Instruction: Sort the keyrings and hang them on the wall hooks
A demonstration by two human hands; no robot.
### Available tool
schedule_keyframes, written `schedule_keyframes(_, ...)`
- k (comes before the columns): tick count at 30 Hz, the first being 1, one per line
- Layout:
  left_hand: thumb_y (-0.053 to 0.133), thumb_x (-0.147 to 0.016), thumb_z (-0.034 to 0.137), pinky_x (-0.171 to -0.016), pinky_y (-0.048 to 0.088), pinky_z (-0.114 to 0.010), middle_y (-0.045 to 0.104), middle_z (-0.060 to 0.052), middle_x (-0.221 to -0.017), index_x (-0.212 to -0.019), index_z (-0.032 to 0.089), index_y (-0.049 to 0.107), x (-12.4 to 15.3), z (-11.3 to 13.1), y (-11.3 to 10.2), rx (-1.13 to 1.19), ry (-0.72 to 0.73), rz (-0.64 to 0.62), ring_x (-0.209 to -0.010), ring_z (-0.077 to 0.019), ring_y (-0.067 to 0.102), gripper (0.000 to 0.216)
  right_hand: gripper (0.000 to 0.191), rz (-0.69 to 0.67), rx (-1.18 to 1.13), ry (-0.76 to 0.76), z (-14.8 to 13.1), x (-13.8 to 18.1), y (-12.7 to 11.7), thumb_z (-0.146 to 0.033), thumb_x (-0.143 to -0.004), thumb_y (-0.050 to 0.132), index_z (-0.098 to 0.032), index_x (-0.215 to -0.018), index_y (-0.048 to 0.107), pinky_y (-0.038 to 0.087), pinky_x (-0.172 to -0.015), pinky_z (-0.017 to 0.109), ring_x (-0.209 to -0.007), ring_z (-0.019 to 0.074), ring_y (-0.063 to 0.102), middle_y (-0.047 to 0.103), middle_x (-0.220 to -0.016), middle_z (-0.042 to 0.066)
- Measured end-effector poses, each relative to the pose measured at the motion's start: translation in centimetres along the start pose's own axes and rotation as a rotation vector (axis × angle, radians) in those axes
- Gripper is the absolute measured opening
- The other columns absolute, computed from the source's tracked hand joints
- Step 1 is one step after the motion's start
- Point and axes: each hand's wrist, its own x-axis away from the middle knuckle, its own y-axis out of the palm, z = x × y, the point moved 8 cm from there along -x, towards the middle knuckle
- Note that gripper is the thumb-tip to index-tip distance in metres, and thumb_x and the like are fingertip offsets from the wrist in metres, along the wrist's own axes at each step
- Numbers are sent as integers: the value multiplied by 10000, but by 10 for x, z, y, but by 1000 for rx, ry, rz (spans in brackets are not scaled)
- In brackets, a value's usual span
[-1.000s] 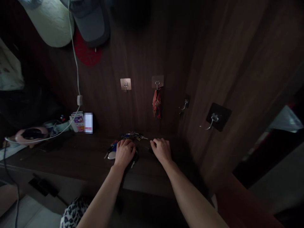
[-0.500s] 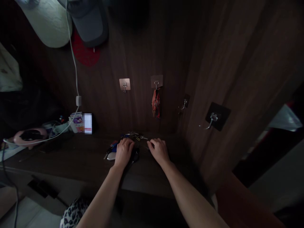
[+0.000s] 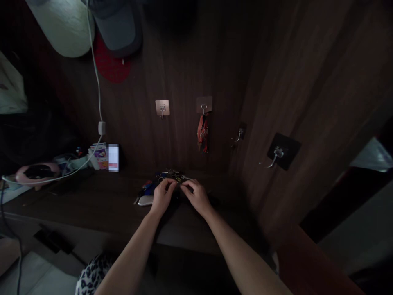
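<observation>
Several keys (image 3: 184, 177) and fobs lie in a loose pile on the dark wooden shelf (image 3: 113, 205). My left hand (image 3: 162, 196) is over the near side of this pile, thumb and fingertips pinched together. Opposite it, my right hand (image 3: 197, 196) also pinches, its fingertips close to those of the left. Whatever small thing sits between the fingertips is too dark to make out. Beside my left hand lie a silvery oval fob (image 3: 145, 200) and a blue item (image 3: 150, 189). A red-orange keyring bundle (image 3: 202, 133) hangs from a wall hook above.
Adhesive hooks include a copper-coloured one (image 3: 162, 108) on the back wall and a black one (image 3: 283, 151) on the right panel. A lit phone (image 3: 113, 158), small boxes (image 3: 100, 155) and a pink object (image 3: 37, 174) stand at left. A white cable (image 3: 95, 73) hangs past caps (image 3: 118, 30).
My right hand has moved left toward my left hand, and the fingertips now nearly meet. My left hand's thumb and fingers have come into a clearer pinch.
</observation>
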Motion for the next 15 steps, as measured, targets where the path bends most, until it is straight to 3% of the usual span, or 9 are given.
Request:
schedule_keyframes(4, 435, -829, 406, -713, 443, -245, 659, -26, -822, -873, 173, 611, 0, 1, 3, 42, -11, -33, -777, -156, 597, 295, 175, 18, -101, 46, 8, -1, 1, -308, -813, 502, -203, -744, 624, 411, -740, 265, -793, 162, 567, 635, -781, 21)
schedule_keyframes(9, 371, -858, 399, -816, 440, -275, 668, -27, -982, -1068, 206, 587, 4, 3, 13, 95, -2, -171, -903, -171, 603, 358, 239, 91, -293, 178, 25, -2, -3, -395, -788, 509, -189, -738, 620, 426, -651, 254, -694, 163, 570, 629, -698, 11)
schedule_keyframes(15, 581, -731, 356, -827, 453, -306, 680, -8, -925, -1071, 247, 581, 8, -2, 23, -71, 11, -259, -889, -187, 612, 357, 274, 163, -437, 264, 36, -3, -4, -452, -746, 547, -188, -717, 616, 434, -646, 261, -683, 170, 580, 632, -671, 13)
